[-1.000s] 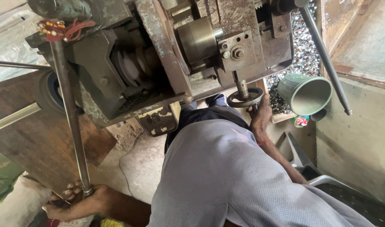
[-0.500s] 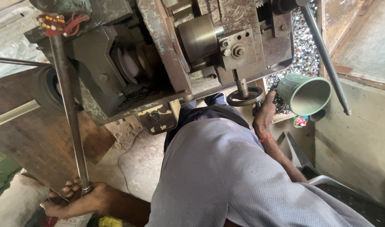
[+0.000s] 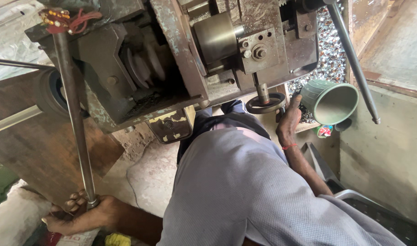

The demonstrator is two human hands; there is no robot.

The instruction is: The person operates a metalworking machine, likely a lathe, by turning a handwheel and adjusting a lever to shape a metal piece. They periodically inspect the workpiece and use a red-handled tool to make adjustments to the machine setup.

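My left hand (image 3: pixel 83 214) grips the lower end of a long steel lever rod (image 3: pixel 74 114) that rises to the top of a heavy, worn press machine (image 3: pixel 172 59). My right hand (image 3: pixel 289 122) reaches up beside a round black die ring (image 3: pixel 265 103) under the machine's ram, fingers near its edge and holding nothing that I can see. A red thread circles that wrist. My grey-shirted torso fills the lower middle of the view.
A green plastic mug (image 3: pixel 329 101) lies tilted right of the die ring, beside a heap of small shiny metal pieces (image 3: pixel 329 54). A second steel rod (image 3: pixel 354 64) slants down at right. A wooden panel (image 3: pixel 35 146) stands at left; a grey crate (image 3: pixel 381 214) lies at lower right.
My left hand has shifted slightly right along the floor with the rod's lower end. My right hand stays by the die ring, fingers lifted a little toward the mug.
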